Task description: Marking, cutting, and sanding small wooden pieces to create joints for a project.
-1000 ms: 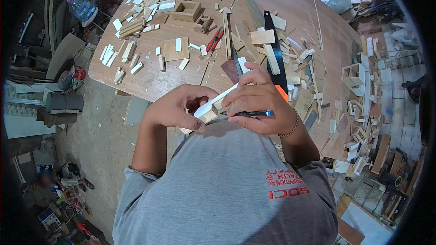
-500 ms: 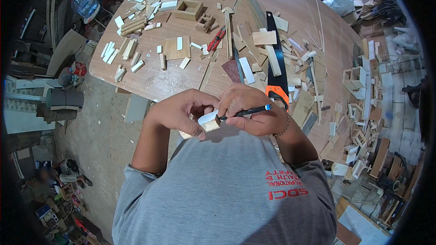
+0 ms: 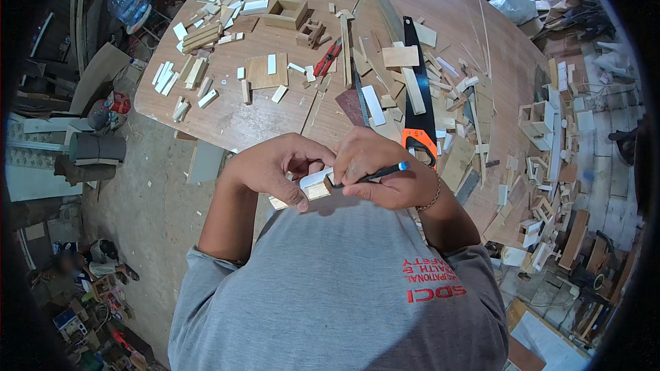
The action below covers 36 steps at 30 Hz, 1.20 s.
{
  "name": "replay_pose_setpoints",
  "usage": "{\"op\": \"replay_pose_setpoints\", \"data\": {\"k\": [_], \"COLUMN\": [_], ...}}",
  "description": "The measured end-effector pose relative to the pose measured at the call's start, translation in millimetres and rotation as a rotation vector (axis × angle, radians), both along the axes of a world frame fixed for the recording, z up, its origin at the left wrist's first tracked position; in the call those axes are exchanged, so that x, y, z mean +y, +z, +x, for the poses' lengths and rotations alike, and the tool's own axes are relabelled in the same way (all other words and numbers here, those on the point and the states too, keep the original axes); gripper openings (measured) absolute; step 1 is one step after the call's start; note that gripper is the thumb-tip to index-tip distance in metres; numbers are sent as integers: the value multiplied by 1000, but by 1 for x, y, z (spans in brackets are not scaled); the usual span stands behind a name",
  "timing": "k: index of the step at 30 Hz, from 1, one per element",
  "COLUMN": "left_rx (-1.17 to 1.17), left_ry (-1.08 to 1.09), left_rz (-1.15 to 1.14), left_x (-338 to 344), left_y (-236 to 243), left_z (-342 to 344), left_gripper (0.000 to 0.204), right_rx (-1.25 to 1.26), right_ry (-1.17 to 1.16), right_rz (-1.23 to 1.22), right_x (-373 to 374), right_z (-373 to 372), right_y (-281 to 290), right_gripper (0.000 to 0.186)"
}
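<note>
Close to my chest, my left hand [image 3: 283, 168] is closed on a small wooden block [image 3: 317, 189] with a white top face, its thumb pressed along the near side. My right hand [image 3: 380, 167] grips a dark pen [image 3: 375, 174] with a blue end that points up to the right. The pen's other end meets the right end of the block, and my right fingers sit right beside that end. Whether the tip leaves a mark there is too small to tell. Both hands are just off the table's near edge.
On the brown table [image 3: 268, 120] lie a handsaw with an orange handle [image 3: 419, 141], red-handled pliers [image 3: 328, 58], an open wooden box [image 3: 285, 14] and a long metal ruler [image 3: 379, 0]. Wood offcuts [image 3: 196, 73] are scattered about. A person [image 3: 103, 261] sits at the lower left.
The block has tilted slightly, showing more of its bare wooden side. My right hand and the pen have shifted a little, with the pen's blue end slightly lower.
</note>
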<state>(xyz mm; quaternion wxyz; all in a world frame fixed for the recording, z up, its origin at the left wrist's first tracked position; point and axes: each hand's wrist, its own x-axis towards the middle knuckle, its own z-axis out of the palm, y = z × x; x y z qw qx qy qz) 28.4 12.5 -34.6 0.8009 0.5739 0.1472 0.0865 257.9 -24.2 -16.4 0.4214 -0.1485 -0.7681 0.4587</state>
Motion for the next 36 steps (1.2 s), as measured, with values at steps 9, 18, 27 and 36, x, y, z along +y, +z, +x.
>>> {"op": "replay_pose_setpoints", "data": {"k": [9,18,27,36], "left_rx": [42,4,60,54], "left_ry": [11,1,13,60], "left_rz": [32,13,-13,16], "left_x": [-3,0,-2,-5], "left_y": [6,4,-4,-1], "left_z": [0,-4,-4,-6], "left_gripper": [57,59,60,50], "right_rx": [27,49,-19,114], "right_ry": [-80,-123,22,-235], "right_rz": [-139,-83,-97,-200], "right_x": [-7,-9,-5,-12], "right_z": [-7,-9,-4,-17], "right_y": [-5,-5,-2,-10], "right_gripper": [14,14,11,10]}}
